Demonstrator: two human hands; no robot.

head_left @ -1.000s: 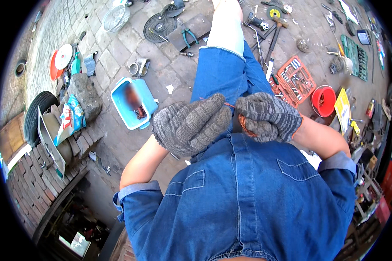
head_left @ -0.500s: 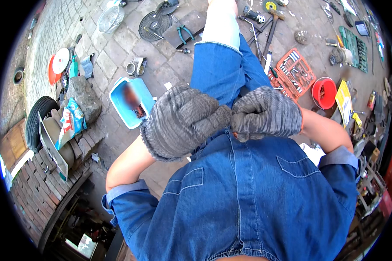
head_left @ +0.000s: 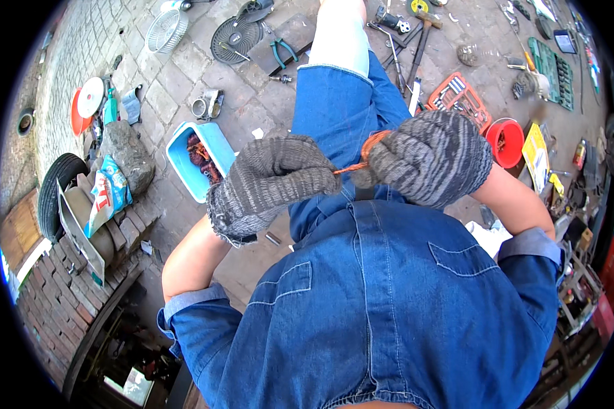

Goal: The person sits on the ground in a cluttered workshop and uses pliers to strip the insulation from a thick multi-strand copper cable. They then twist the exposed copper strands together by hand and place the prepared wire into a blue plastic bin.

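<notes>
Both my hands wear grey knitted gloves and are in front of my waist, over my denim-clad lap. My left hand pinches one end of a thin copper-coloured wire. My right hand is closed round a bunch of the same orange wire, whose loops stick out past the fingers. The wire runs taut across the short gap between the hands. Most of the bunch is hidden inside the right glove.
Left of my lap sits a blue tub with reddish-brown coils. To the right are a red bucket, an orange tool case and a hammer. Fan parts, pliers and a rock lie on the paving.
My hands have drawn apart from nearly touching, the left moving slightly left and the right to the right and up. Orange wire now shows stretched between them.
</notes>
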